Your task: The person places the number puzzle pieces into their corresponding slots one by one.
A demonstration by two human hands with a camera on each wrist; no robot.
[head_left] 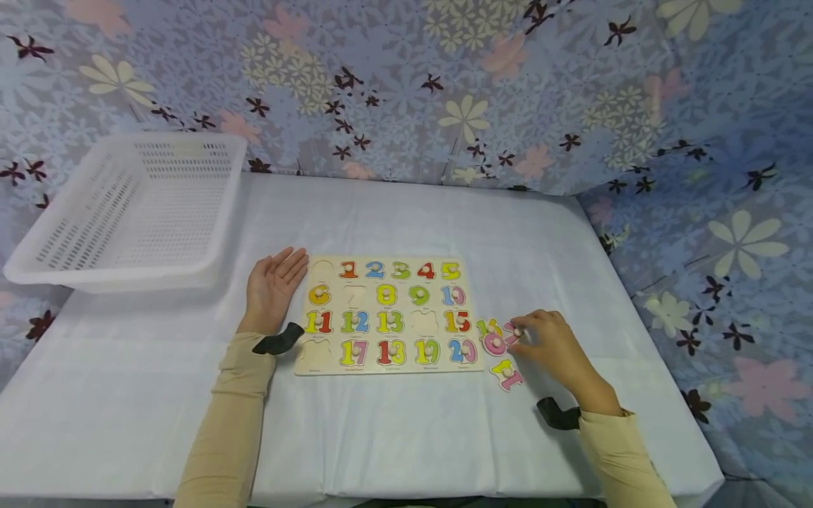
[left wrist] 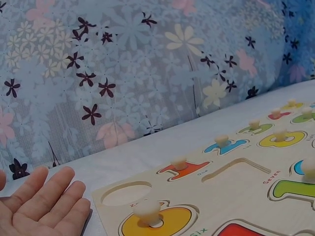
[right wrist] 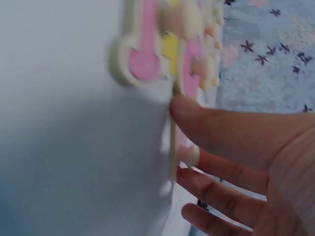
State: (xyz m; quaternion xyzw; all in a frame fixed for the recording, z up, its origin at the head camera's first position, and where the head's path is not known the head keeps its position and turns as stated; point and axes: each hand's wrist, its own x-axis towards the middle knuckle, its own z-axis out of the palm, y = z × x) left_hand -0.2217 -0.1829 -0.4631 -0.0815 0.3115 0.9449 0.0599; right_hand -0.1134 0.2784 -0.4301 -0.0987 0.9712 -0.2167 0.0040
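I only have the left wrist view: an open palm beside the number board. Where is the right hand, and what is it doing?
Observer: The right hand is on the table just right of the puzzle board. Its grip pinches the knob of a pink piece.
Operator: Any other loose pieces there?
Observer: Yes, three more lie by it: a pink zero, a green-and-yellow piece and a yellow-and-pink piece nearer the person.
Operator: Anything on the left hand's side?
Observer: A white basket stands beyond the left hand, at the table's far left.
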